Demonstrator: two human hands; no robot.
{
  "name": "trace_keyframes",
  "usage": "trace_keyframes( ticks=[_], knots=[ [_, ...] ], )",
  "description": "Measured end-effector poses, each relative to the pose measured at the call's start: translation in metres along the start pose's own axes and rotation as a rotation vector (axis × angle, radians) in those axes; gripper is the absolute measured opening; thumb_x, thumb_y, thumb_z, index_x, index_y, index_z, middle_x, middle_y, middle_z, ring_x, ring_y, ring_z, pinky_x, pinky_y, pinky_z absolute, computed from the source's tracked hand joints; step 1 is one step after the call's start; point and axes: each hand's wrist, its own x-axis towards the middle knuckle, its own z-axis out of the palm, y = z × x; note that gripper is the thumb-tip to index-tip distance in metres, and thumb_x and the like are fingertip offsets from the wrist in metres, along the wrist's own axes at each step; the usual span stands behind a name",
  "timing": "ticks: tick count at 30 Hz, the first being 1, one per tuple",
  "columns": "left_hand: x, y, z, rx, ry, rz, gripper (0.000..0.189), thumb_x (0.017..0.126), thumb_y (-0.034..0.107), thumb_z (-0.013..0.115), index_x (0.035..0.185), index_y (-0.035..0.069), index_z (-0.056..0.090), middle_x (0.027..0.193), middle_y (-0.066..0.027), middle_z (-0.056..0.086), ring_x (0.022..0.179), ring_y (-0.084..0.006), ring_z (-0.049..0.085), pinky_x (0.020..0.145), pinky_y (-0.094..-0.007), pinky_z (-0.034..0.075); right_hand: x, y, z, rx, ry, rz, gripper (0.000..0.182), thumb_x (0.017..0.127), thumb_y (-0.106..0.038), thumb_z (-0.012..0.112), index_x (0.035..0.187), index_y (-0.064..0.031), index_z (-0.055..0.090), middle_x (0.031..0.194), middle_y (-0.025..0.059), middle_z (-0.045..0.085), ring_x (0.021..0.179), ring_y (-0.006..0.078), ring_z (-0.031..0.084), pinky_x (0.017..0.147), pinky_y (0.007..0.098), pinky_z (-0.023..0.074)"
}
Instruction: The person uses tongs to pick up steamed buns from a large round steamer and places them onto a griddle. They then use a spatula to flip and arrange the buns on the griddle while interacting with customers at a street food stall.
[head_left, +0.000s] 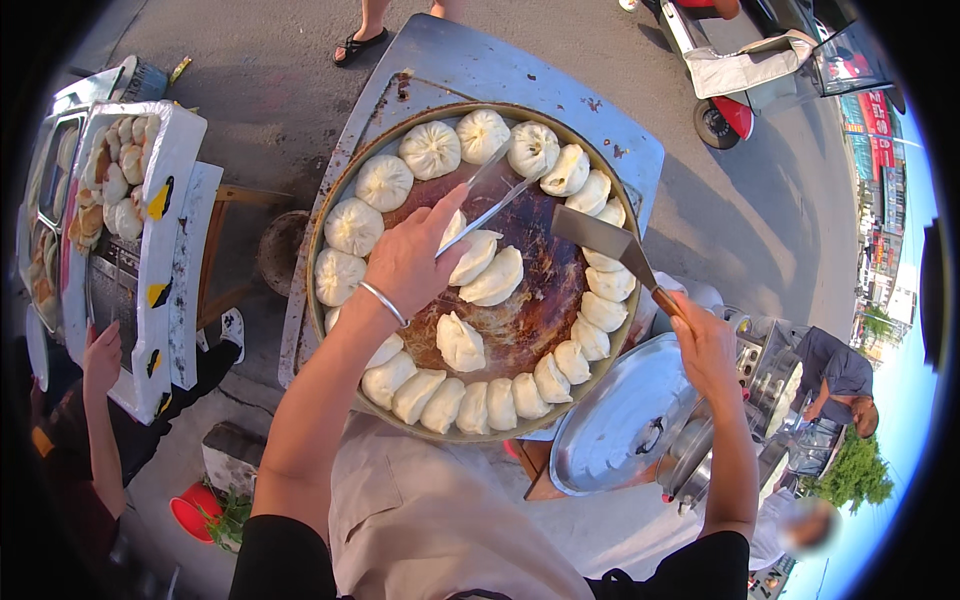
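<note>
My left hand grips metal tongs, whose tips reach a round pleated bun near the far rim of a large round pan. In my right hand is the wooden handle of a metal spatula; its blade is over the right side of the pan. Pleated buns line the pan's far and left edge, while folded dumplings curve along the near and right edge. Near the middle lie a few more dumplings, one partly behind my left hand, and a separate one closer to me.
The pan rests on a metal-topped stand. A large metal lid lies at the lower right, beside stacked steel pots. At left, a white foam box holds cooked buns; a co-worker's hand is beside it. Other people stand around.
</note>
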Motion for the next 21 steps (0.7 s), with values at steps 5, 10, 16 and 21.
trace_keyframes(
  ticks=[5,10,16,21],
  knots=[
    [-0.079,-0.027,-0.019,-0.212,-0.098,-0.243,0.064,0.09,0.022,0.066,0.145,0.008,0.038,0.076,-0.0139,0.064,0.069,-0.0284,0.062,0.069,-0.0385,0.05,-0.055,0.028,0.031,0.516,-0.475,0.314,0.03,0.097,-0.021,0.053,0.119,-0.0055,0.067,0.06,0.0,0.052,0.055,0.0086,0.05,0.054,0.0264,0.0404],
    [-0.091,-0.025,-0.002,-0.15,-0.029,-0.302,0.067,0.087,0.024,0.069,0.145,0.008,0.039,0.077,-0.0143,0.063,0.069,-0.0271,0.063,0.068,-0.0381,0.051,-0.048,0.009,0.107,0.659,-0.434,0.251,0.031,0.096,-0.023,0.053,0.116,-0.0051,0.068,0.06,0.0014,0.053,0.055,0.009,0.051,0.054,0.0288,0.0416],
    [-0.092,-0.031,0.012,-0.098,-0.084,-0.326,0.067,0.087,0.025,0.068,0.145,0.009,0.038,0.095,-0.0207,0.067,0.086,-0.0361,0.065,0.081,-0.0436,0.051,0.01,-0.046,0.137,0.728,-0.327,0.105,0.032,0.096,-0.023,0.054,0.117,-0.0043,0.068,0.061,0.0028,0.054,0.054,0.011,0.052,0.054,0.0293,0.0419],
    [-0.098,-0.036,0.021,-0.132,0.083,-0.197,0.065,0.087,0.022,0.067,0.145,0.011,0.039,0.1,-0.0201,0.068,0.09,-0.0359,0.066,0.082,-0.0434,0.051,0.01,-0.077,0.124,0.728,-0.222,0.049,0.03,0.096,-0.019,0.054,0.116,-0.0011,0.067,0.066,0.0044,0.059,0.055,0.0118,0.054,0.054,0.0286,0.0434]
  ],
)
